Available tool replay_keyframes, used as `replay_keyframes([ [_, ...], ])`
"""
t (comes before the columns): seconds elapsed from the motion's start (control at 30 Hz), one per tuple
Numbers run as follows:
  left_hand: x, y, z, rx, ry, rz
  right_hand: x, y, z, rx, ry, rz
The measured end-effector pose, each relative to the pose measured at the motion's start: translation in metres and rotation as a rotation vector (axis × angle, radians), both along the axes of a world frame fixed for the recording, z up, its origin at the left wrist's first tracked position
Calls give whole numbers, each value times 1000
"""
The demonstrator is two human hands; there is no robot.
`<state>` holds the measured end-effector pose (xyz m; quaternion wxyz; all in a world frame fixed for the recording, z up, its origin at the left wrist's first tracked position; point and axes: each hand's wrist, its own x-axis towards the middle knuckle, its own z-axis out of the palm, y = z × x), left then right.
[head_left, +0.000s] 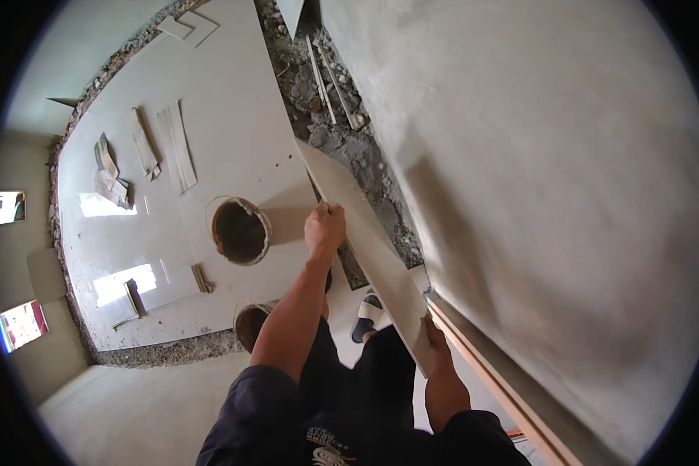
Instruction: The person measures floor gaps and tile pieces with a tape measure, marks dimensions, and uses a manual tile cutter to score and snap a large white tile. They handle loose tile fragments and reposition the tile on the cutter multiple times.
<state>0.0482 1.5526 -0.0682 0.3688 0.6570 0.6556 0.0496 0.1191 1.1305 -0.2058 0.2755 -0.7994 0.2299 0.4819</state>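
Observation:
A long, pale strip of floor tile (373,248) slants across the middle of the view, held up over the gap along the right wall. My left hand (325,227) is closed around its left long edge. Near the strip's lower end, my right hand (438,348) grips the right edge, its fingertips partly hidden. Under and beyond the strip runs a bed of grey mortar and rubble (361,155), part of it covered by the tile.
A bucket (241,231) of dark contents stands left of my left hand on the glossy tiled floor (210,78). Another bucket (250,325) sits by my left forearm. Tile offcuts (177,146) lie farther left. Thin strips (319,81) rest on the rubble. A wooden frame (497,380) edges the wall at right.

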Motion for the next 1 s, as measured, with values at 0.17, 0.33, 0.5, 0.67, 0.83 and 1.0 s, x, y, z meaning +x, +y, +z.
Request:
replay_keyframes([
  [0.17,74,59,-73,82,-54,-83,40,41,-111,-49,18,67],
  [0.33,129,87,-143,101,-74,-141,68,69,-203,-89,86,156],
  [0.5,152,86,-203,164,-65,-221,89,73,-271,-132,205,234],
  [0.67,169,80,-251,164,-60,-221,108,84,-284,-128,306,336],
  [0.83,186,62,-272,284,-135,-222,127,120,-264,-152,349,431],
  [1.0,194,36,-276,299,-159,-217,154,135,-189,-80,200,434],
])
